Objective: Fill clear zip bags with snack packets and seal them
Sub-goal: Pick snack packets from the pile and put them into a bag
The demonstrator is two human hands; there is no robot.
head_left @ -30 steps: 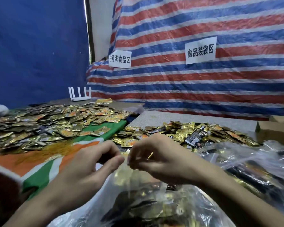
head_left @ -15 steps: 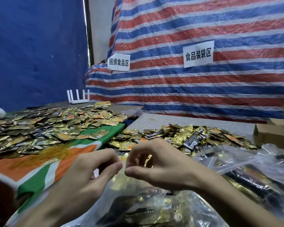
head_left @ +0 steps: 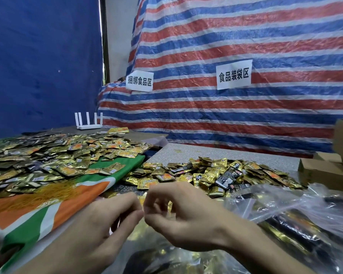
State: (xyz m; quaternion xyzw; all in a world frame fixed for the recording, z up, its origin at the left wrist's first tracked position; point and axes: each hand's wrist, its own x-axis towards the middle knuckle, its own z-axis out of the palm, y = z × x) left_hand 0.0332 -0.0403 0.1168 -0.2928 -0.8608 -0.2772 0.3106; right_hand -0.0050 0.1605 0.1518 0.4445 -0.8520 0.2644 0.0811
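Across the back from twelve to three o'clock, a red, white and blue striped plastic tarpaulin [head_left: 246, 46], hung as a screen, likely to wall off the work area. At ten o'clock, a plain dark blue tarpaulin [head_left: 38, 56], same job.

Down at eight o'clock, an orange, green and white cloth [head_left: 34, 210] spread under a wide heap of gold foil snack packets [head_left: 44, 157], probably to keep stock off the bare top. Just right of centre, a second heap of gold and black foil packets [head_left: 216, 175] on the grey speckled tabletop [head_left: 236, 153], dumped close for easy reach.

At four o'clock, crumpled clear plastic bags [head_left: 281, 206] with dark and gold packets inside, laid aside, seemingly finished. At three o'clock, plain brown cardboard boxes [head_left: 323, 173].

At six o'clock, right under the wrists, the clear zip bag [head_left: 162, 258], stuffed with gold packets. Above it, left hand [head_left: 95, 228] and right hand [head_left: 182, 220] tip to tip, thumb and forefinger of each pinched together, other fingers loosely curled. Looks like a pinch on the bag's top edge to press the zip shut, the strip itself too transparent to make out. Filling apparently over, sealing under way.

Two white paper signs on the stripes: "食品装袋区" [head_left: 233, 74] at one o'clock, food-bagging zone; "捆绑食品区" [head_left: 139, 81] at eleven o'clock, food-bundling zone. Small white router with upright antennas [head_left: 88, 123] at ten o'clock. Packet print too small to read.
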